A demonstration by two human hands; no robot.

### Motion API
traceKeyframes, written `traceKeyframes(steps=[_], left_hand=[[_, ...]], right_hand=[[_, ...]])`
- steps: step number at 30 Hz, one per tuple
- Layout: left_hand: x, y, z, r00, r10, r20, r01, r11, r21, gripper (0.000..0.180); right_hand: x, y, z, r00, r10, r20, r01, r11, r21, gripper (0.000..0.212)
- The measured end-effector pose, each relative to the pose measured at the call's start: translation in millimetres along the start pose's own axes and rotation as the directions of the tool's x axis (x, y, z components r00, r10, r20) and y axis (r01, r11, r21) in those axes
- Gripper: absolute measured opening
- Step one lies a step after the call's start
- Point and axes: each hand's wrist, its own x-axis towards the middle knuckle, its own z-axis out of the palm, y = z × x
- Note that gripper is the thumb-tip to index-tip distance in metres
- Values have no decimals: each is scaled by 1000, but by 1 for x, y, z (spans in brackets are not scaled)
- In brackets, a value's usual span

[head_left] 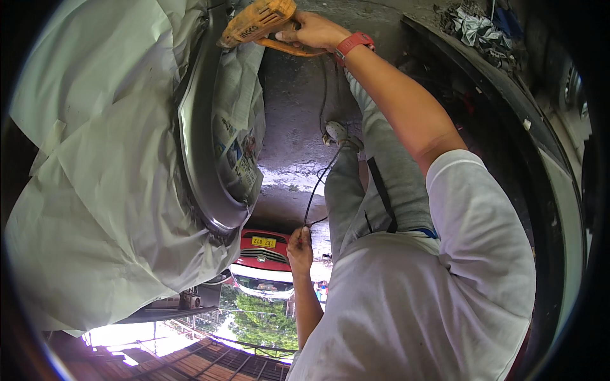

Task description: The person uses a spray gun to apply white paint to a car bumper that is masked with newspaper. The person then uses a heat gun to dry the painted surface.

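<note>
My right hand [311, 32], with a red watch on the wrist, is wrapped round the handle of an orange heat gun [257, 22] at the top of the view. Its nozzle end points left at the upper part of a glossy grey curved car panel [194, 136], close to it; whether they touch I cannot tell. Lower down, my left hand [300, 251] is closed on a black power cord [316, 187]. The cord runs from there toward my shoe, and more of it hangs below the tool.
Pale masking paper [121, 165] covers the car body left of the panel, and newspaper [238, 152] lines its other side. A dark car part [489, 108] stands on my right. Crumpled rubbish [476, 32] lies at the top right. A red vehicle [264, 244] is parked behind me.
</note>
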Motion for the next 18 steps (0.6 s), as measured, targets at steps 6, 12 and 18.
traceKeyframes(steps=[6,12,18], left_hand=[[0,1,-1,1000,-12,-4,12,999,-47,28],[2,-34,7,1000,31,5,-30,997,-67,29],[1,-86,24,994,109,-20,-110,987,-118,31]], right_hand=[[56,15,29,915,-216,-342,231,973,1,60],[34,1,37,882,-240,-405,215,971,-107,66],[-70,-39,55,954,-184,-235,188,982,-8,57]])
